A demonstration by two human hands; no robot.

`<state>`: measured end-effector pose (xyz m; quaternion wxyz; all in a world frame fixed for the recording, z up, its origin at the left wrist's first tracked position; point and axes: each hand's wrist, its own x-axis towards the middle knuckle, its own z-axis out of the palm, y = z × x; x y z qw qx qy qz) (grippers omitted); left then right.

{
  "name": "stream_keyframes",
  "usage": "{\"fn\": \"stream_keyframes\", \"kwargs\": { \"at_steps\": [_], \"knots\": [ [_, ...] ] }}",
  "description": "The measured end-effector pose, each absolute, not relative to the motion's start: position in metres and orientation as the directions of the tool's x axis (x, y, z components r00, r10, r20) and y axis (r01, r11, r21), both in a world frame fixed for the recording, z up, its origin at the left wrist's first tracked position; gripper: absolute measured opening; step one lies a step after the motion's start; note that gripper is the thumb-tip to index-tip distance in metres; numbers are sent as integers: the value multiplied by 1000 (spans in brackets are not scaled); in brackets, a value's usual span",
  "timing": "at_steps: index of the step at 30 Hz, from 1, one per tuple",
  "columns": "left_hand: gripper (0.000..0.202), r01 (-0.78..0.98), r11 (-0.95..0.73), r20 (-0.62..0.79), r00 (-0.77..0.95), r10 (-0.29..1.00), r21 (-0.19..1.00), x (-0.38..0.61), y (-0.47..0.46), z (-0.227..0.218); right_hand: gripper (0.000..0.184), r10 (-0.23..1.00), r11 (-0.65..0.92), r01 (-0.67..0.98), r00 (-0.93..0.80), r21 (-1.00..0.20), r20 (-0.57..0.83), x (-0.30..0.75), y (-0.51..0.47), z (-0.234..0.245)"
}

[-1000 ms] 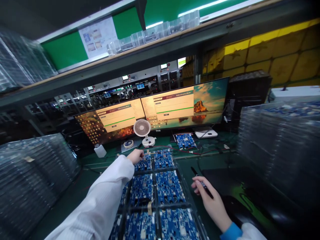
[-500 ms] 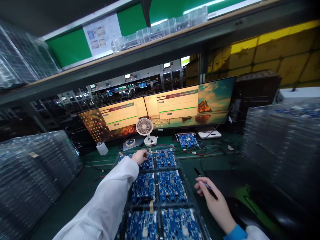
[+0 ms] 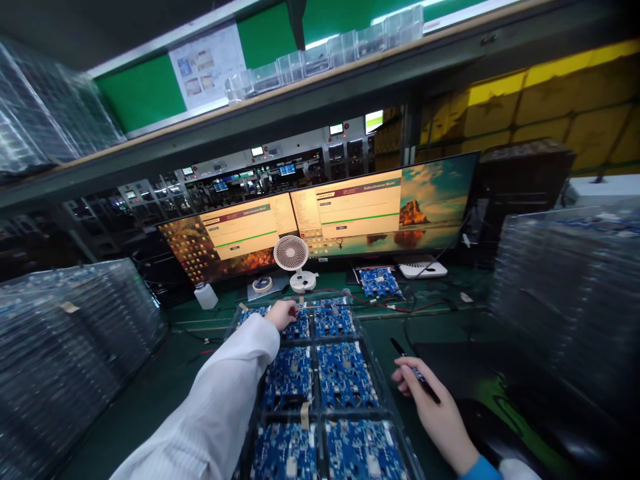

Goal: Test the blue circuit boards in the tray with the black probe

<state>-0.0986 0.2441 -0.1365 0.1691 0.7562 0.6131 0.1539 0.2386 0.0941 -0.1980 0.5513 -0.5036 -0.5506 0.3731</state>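
Note:
My left hand (image 3: 283,315) reaches over the far left circuit board (image 3: 302,329) in the clear plastic tray (image 3: 315,363). Its fingers are bent together, and whatever lies between them is hidden. A thin yellowish strip (image 3: 306,307) runs rightward from the fingertips; I cannot tell whether they grip it. Off the tray's right side, my right hand (image 3: 431,408) is closed round a black pen (image 3: 419,376), whose dark end points up and left. More blue circuit boards (image 3: 345,375) fill the tray's compartments in two columns. Beige tape (image 3: 305,415) sticks up from a divider.
Tall stacks of clear trays stand at left (image 3: 75,360) and right (image 3: 565,287). Behind are two monitors (image 3: 350,203), a white fan (image 3: 291,255), a tape roll (image 3: 262,285), a bottle (image 3: 205,296) and a loose board (image 3: 380,283) with wires. A dark mat (image 3: 450,360) lies right.
The view has shifted slightly. My left hand stays over the far left board, and my right hand keeps the pen in about the same place.

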Motion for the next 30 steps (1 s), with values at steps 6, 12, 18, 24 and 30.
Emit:
{"fn": "stream_keyframes", "kwargs": {
  "at_steps": [6,12,18,24,30],
  "knots": [
    [17,876,-198,17,212,977,440,-101,241,-140,52,970,203,137,110,-970,218,239,95,-199],
    [35,865,-212,-17,246,969,454,-98,238,-126,53,968,204,136,118,-970,220,239,96,-199],
    [55,873,-184,58,176,983,452,-114,250,-92,51,967,211,132,119,-969,227,237,95,-197],
    [12,935,-129,102,101,990,330,-137,268,-78,49,969,204,122,118,-971,218,238,94,-198],
    [25,917,-85,86,55,995,390,-128,278,-95,50,970,194,123,122,-973,209,238,94,-198]
  ]
}}
